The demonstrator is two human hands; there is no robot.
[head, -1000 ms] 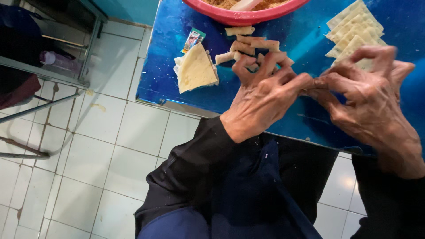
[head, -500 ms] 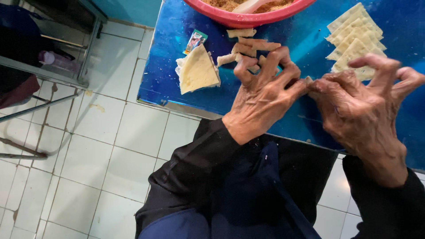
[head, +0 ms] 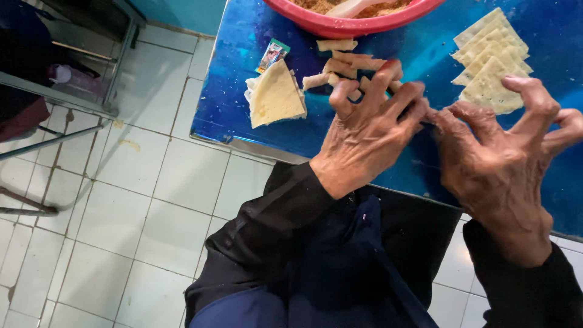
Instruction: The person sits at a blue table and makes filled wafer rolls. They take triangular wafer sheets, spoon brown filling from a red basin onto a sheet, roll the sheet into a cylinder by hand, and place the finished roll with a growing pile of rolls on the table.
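Observation:
My left hand [head: 370,133] and my right hand [head: 495,161] meet fingertip to fingertip over the blue table [head: 243,115], pinching a small piece of pale dough that the fingers almost fully hide. Just beyond my left hand lie several rolled dough sticks [head: 340,64]. A stack of triangular pale wrappers [head: 276,94] sits to the left of that hand. More flat wrappers [head: 489,67] are fanned out beyond my right hand. A red bowl [head: 346,24] with brownish filling stands at the table's far edge.
A small printed packet [head: 272,54] lies by the triangular stack. White floor tiles [head: 139,200] spread to the left, with a metal frame [head: 67,100] and dark cloth at the far left. My dark sleeves and lap fill the lower middle.
My hands have shifted slightly away from the bowl toward the table's near edge, and the fingers have drawn closer together. The wrappers and rolled sticks stay where they were.

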